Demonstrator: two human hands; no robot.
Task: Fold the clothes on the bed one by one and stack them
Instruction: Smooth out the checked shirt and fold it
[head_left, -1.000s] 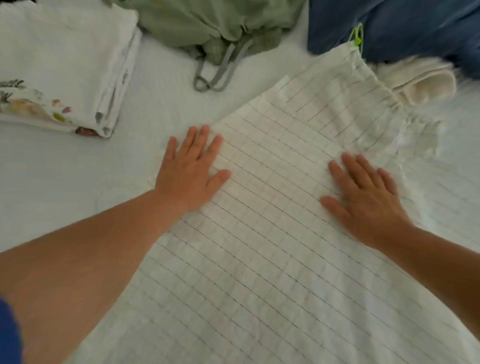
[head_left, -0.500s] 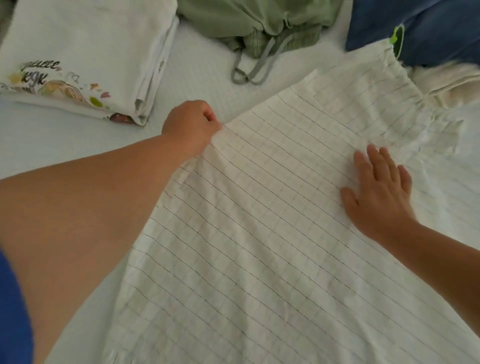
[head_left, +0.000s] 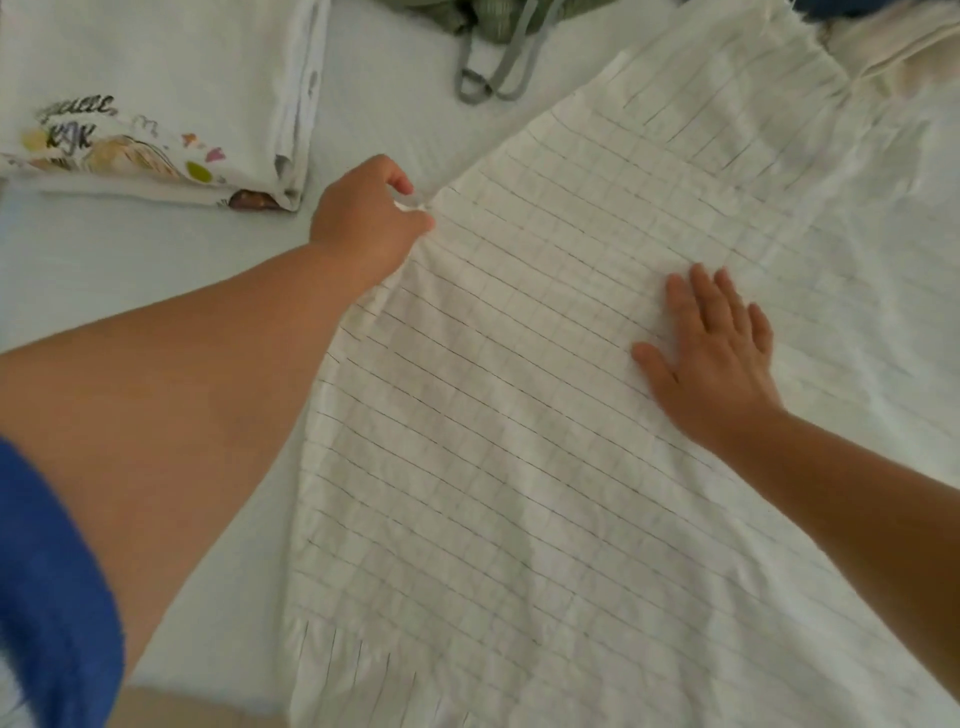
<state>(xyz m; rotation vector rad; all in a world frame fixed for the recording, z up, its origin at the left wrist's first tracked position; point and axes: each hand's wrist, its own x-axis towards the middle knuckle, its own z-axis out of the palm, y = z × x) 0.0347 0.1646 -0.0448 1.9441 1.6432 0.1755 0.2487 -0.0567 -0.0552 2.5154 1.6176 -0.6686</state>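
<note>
Now your left hand, flat a second ago, pinches left edge of checked white garment. Right hand stays flat, fingers straight, pinning cloth mid-panel. Garment lies spread on bed; smoothing done, first fold likely starting. Folded printed tee waits upper left as stack.

Blue short sleeve (left arm), bare forearms
</note>
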